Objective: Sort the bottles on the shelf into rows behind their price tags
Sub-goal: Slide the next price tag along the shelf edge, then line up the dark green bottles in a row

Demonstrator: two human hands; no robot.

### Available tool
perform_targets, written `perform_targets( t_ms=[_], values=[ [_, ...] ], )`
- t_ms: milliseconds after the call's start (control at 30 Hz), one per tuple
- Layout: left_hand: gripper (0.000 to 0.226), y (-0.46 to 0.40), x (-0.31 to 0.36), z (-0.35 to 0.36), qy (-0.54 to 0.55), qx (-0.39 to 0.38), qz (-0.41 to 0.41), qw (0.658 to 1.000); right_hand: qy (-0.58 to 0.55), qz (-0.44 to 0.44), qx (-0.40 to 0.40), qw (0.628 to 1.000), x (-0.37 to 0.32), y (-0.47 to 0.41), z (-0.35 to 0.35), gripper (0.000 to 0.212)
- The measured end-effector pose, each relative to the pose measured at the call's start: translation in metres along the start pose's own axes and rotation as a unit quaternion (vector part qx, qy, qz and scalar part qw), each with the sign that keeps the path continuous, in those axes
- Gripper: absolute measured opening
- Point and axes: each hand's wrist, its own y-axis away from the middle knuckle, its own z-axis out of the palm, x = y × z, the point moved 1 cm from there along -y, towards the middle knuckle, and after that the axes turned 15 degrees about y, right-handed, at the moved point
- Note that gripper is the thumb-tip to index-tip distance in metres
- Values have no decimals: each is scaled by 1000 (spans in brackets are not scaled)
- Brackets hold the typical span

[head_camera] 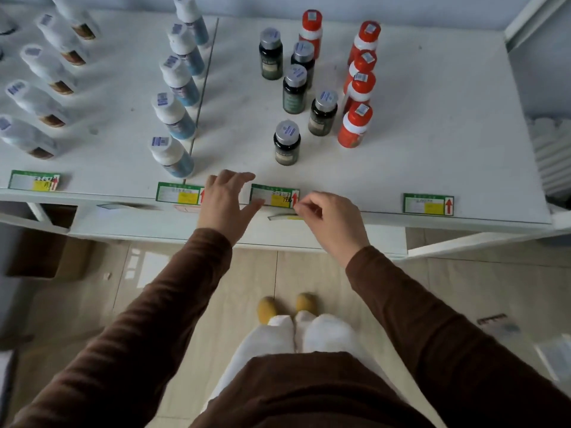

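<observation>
the white shelf [432, 156] carried four groups of bottles. at far left a row of white bottles with brown bases [46, 88] ran back from the first price tag [34, 180]. next, a row of white-capped blue bottles [179, 88] lined up behind the second price tag [180, 194], just left of a thin metal divider [205, 84]. right of the divider, five dark green bottles with silver caps [295, 88] stood scattered, not in a line; the nearest one [286, 143] stood behind the third price tag [275, 196]. beside them four orange bottles with white collars [360, 84] formed a tight row, well left of the fourth price tag [428, 204].

the left hand [227, 202] lay over the shelf's front edge between the second and third tags, fingers spread and released, holding nothing, the thumb touching the third tag's left end. the right hand [329, 216] was at that tag's right end, its fingertips [304, 208] pinched together at the tag's corner; whether they actually gripped the tag could not be told. both arms wore brown sleeves [417, 304].
</observation>
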Motion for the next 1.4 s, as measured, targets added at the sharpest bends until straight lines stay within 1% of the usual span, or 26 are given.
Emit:
perform_targets(
  t_ms=[100, 167, 267, 367, 500, 567, 900, 1100, 1200, 1300, 1333, 1400],
  values=[
    [47, 6, -16, 15, 0, 32, 2, 999, 8, 57, -32, 998, 0, 7, 24, 47],
    [48, 8, -22, 23, 11, 54, 5, 998, -15, 101, -57, 993, -2, 8, 33, 55],
    [47, 10, -29, 31, 35, 90, 14, 995, -33, 147, -43, 988, -7, 5, 39, 63],
    [41, 9, -36, 37, 53, 117, 26, 991, -16, 161, -35, 986, -6, -3, 43, 69],
    [36, 8, -41, 43, 57, 139, 41, 988, 72, 117, -19, 990, -2, -9, 46, 66],
    [35, 8, -43, 43, 62, 143, 42, 987, 90, 110, -15, 990, -1, -11, 48, 64],
    [36, 8, -43, 44, 81, 144, 27, 986, 61, 115, -18, 991, 0, -9, 48, 61],
    [36, 8, -44, 45, 79, 143, 24, 986, 72, 109, -16, 991, 0, -7, 48, 62],
    [37, 8, -40, 41, 59, 126, 24, 990, 69, 110, -35, 991, -2, -7, 45, 60],
    [43, 5, -32, 33, 31, 85, 14, 996, 31, 120, -53, 991, -1, -9, 30, 57],
    [45, 3, -29, 29, 41, 73, 3, 996, 23, 115, -43, 992, -1, -12, 22, 56],
    [49, -4, -22, 20, 78, 53, -13, 995, 51, 80, 3, 996, -1, -18, 3, 49]
  ],
)
